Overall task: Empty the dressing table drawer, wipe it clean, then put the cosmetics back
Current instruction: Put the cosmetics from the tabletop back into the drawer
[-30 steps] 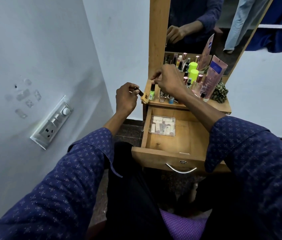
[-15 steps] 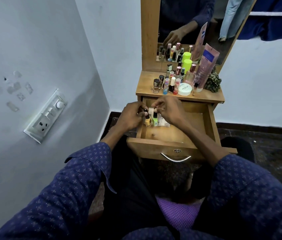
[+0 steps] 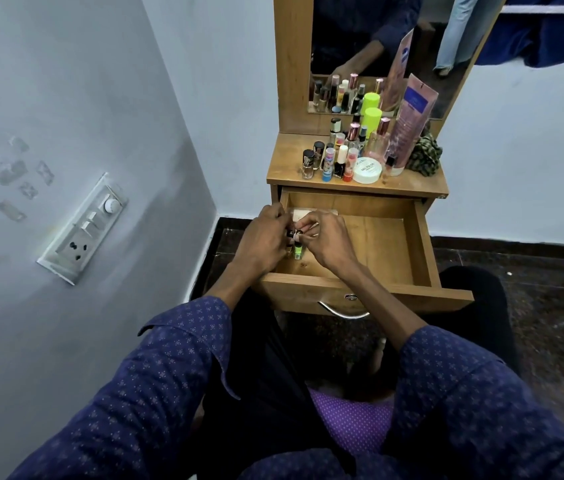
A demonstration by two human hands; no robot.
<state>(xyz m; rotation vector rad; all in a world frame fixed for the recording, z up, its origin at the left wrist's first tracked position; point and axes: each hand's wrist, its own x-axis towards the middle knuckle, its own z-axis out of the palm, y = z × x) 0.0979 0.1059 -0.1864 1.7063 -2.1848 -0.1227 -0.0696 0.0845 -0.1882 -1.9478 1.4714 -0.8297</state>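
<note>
The wooden drawer (image 3: pixel 408 237) of the dressing table stands pulled out. Both my hands are inside its left part. My left hand (image 3: pixel 263 239) grips a small dark-capped bottle, mostly hidden by its fingers. My right hand (image 3: pixel 322 237) pinches the cap of a green nail polish bottle (image 3: pixel 297 251) that stands upright on the drawer floor. A clear plastic box (image 3: pixel 303 213) lies at the drawer's back left, partly hidden behind my hands. Several cosmetics bottles (image 3: pixel 329 162), a white round jar (image 3: pixel 367 170) and a pink tube (image 3: pixel 410 123) crowd the tabletop.
A mirror (image 3: pixel 370 39) rises behind the tabletop. A green patterned scrunchie (image 3: pixel 426 155) lies at the top's right end. The left wall carries a switch and socket panel (image 3: pixel 83 230) close to my left arm. The drawer's metal handle (image 3: pixel 344 311) faces my knees above dark floor.
My hands came down from the tabletop into the drawer, bringing the small bottles with them. The green bottle now stands on the drawer floor. The view has tilted down.
</note>
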